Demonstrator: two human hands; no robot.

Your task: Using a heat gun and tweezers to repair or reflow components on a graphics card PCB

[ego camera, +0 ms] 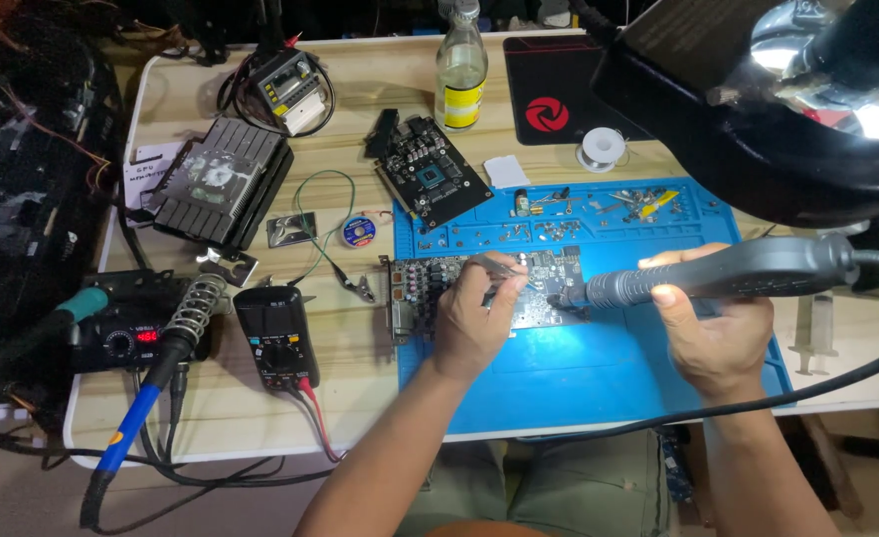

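A black circuit board (pixel 549 308) lies on the blue work mat (pixel 599 368). My left hand (pixel 471 323) rests on the board's left half and pinches metal tweezers (pixel 494 265), tips pointing right over the board. My right hand (pixel 710 333) grips a grey hot-air wand (pixel 728 270) held level, its nozzle aimed left at the board's right part. A thick black cable runs from the wand off to the right and back across the mat's front edge.
A second circuit board (pixel 430 171), a finned heatsink (pixel 223 181), a glass bottle (pixel 460 68), a solder spool (pixel 601 149), a black multimeter (pixel 275 338), a soldering station (pixel 121 333) with iron in a coil stand (pixel 193 313), a syringe (pixel 817 333), a lamp head (pixel 788 89).
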